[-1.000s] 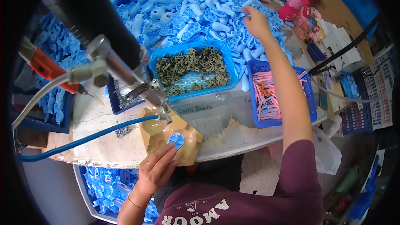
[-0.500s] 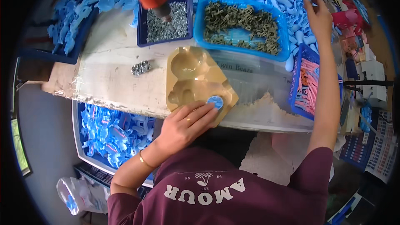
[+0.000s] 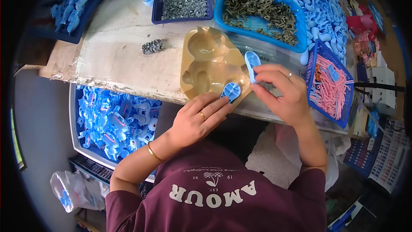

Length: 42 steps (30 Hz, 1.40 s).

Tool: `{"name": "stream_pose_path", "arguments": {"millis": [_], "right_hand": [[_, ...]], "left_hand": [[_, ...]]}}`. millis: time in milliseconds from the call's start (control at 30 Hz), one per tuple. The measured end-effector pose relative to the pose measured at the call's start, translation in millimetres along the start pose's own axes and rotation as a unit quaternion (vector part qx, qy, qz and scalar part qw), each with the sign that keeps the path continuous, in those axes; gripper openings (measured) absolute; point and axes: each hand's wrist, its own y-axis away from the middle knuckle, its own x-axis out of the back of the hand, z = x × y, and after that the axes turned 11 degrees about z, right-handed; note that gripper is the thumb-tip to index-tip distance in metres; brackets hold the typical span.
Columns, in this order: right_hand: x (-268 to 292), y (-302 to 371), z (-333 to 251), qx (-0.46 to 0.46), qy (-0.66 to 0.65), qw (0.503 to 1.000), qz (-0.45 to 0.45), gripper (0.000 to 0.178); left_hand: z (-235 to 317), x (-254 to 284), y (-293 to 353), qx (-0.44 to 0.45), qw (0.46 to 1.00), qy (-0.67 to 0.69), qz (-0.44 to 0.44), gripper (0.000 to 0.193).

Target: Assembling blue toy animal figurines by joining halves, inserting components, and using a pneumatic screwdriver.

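Observation:
My left hand [image 3: 198,118] lies flat over the near edge of a tan moulded plastic tray [image 3: 191,62], its fingers stretched out. Its fingertips touch a hollow, oval blue plastic part [image 3: 232,90] set in the tray's near right corner, ribs facing up. Just to the right, my right hand [image 3: 283,92] is closed on a second long blue plastic part [image 3: 252,63], pinched between thumb and fingers. This one is held upright above the tray's right edge, its hollow side showing. The left thumb is hidden.
Behind the tray stand a dark blue bin of small metal pieces [image 3: 211,6] and a light blue bin of olive clips [image 3: 221,15]. Blue parts [image 3: 319,13] are heaped far right, near a basket [image 3: 313,58] of pink pieces. A metal cluster [image 3: 152,47] lies left.
My right hand has come back from the heap at the far right with a blue plastic part in it. The orange tool overhead has left the view. My left hand stays at the tray.

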Motion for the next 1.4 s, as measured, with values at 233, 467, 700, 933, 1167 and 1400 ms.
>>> {"name": "stream_pose_path", "arguments": {"millis": [233, 467, 700, 933, 1167, 1400], "right_hand": [[-1, 16, -12, -0.073, -0.035, 0.997, 0.011, 0.017], [39, 40, -10, -0.313, -0.211, 0.917, 0.131, 0.011], [49, 66, 6, -0.396, -0.227, 0.888, -0.053, 0.024], [153, 149, 34, -0.527, -0.084, 0.818, 0.216, 0.027], [361, 274, 118, -0.608, 0.231, 0.705, 0.283, 0.054], [524, 300, 176, -0.579, 0.451, 0.486, 0.473, 0.066]], "left_hand": [[-3, 0, -12, 0.018, 0.999, 0.04, 0.03, 0.036], [12, 7, -41, -0.023, 0.994, 0.075, 0.077, 0.035], [36, -20, -57, -0.098, 0.984, 0.148, 0.012, 0.047], [35, -30, -64, -0.05, 0.987, 0.146, -0.049, 0.039], [37, -44, -76, -0.019, 0.98, 0.182, -0.073, 0.032], [37, -47, -72, -0.011, 0.98, 0.174, -0.092, 0.03]]}}
